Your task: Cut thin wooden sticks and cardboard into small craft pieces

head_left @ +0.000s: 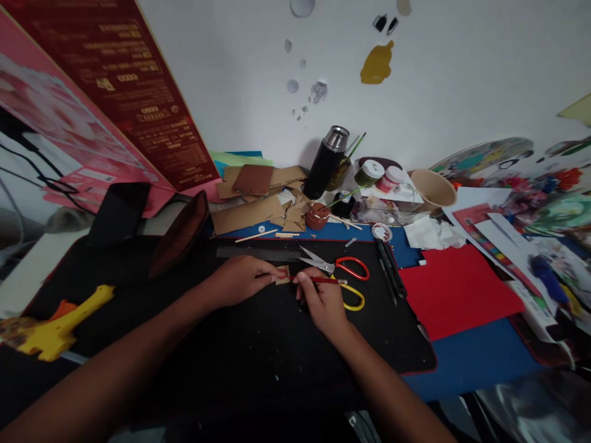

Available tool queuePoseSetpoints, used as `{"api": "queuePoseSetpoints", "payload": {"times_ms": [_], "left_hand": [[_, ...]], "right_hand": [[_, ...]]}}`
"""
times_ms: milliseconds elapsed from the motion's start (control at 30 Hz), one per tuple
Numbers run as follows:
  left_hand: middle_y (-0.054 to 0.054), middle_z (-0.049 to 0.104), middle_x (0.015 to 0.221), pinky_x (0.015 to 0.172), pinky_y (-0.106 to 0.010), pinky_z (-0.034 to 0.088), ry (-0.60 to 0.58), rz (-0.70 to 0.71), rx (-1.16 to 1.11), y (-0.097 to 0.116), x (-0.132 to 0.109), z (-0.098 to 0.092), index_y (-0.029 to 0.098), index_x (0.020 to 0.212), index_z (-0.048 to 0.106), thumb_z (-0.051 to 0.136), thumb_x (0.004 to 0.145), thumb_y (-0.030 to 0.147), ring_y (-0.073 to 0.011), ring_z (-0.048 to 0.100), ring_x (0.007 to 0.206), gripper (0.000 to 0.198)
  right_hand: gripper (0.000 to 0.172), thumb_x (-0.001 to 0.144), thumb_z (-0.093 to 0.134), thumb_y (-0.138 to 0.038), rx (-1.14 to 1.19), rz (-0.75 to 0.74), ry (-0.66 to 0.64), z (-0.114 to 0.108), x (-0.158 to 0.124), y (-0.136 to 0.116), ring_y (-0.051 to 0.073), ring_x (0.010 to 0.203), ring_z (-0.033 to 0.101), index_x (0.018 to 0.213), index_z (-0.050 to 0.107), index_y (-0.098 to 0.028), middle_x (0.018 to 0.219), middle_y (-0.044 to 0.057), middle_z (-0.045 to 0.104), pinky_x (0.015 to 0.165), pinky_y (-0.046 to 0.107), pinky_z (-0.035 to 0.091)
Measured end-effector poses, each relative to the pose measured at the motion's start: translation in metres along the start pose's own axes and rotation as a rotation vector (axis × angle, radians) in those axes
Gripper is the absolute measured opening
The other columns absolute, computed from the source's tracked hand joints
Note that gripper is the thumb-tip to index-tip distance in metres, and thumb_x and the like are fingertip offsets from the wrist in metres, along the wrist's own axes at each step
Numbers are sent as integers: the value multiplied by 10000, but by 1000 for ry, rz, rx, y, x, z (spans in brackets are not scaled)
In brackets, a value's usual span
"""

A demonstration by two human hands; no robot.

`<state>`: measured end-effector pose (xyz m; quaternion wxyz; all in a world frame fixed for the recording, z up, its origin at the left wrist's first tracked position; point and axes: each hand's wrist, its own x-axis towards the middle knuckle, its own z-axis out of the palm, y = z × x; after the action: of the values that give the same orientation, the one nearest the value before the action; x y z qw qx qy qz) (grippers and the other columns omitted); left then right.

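In the head view my left hand (244, 278) pinches a small piece of cardboard (283, 276) low over the black mat (258, 363). My right hand (321, 303) is closed around a red pencil (323, 280), whose tip end points left at the cardboard. Whether the tip touches it is too small to tell. Scissors (333, 268) with one red and one yellow handle lie with blades apart, just beyond my right hand, which partly covers them. A clear ruler (256, 253) lies flat behind my left hand.
Cardboard scraps (249, 213), a black thermos (326, 161) and a brown paint jar (317, 216) line the back. A black box cutter (391, 269) and red sheet (462, 292) lie right. At left are a yellow glue gun (60, 329) and a brown pouch (180, 234).
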<state>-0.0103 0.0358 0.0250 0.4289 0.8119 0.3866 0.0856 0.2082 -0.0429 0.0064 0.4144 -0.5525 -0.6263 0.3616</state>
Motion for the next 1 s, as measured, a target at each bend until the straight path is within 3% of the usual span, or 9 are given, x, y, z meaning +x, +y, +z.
{"api": "queuePoseSetpoints", "payload": {"times_ms": [167,533,667,833,1000], "left_hand": [[39,750,1263,996,-337,535,52,-53,123,4,-5,5,371,1234,746,540,994,321,-224,712,1180,321],[38,751,1266,1009,-348,541,86,-24,175,8,-9,8,375,1253,729,540,1001,291,-200,714,1174,326],[28,761,1252,929,-316,568,102,-40,284,15,-13,11,388,1270,721,519,1008,294,-203,745,1102,344],[-5,818,1094,817,-291,574,130,-73,417,21,-19,20,395,1338,679,480,1020,278,-202,783,901,393],[-64,815,906,697,-307,571,125,-73,539,30,-23,32,296,1368,658,437,1036,273,-227,772,760,400]], "right_hand": [[357,1066,489,-431,39,33,0,-7,6,1,133,500,556,852,667,-208,560,-31,573,550,247,430],[379,1064,479,-469,93,36,-26,-2,5,8,135,517,549,887,690,-208,590,-21,577,546,246,437],[381,1059,482,-480,100,48,-38,-3,6,8,136,519,551,884,686,-209,601,-18,584,539,245,438],[379,1046,499,-497,184,107,-33,-5,11,2,121,474,529,893,682,-202,569,-34,569,498,231,412],[389,1033,514,-518,222,140,-46,-5,22,-4,108,453,506,879,672,-198,561,-41,555,469,218,393]]}}
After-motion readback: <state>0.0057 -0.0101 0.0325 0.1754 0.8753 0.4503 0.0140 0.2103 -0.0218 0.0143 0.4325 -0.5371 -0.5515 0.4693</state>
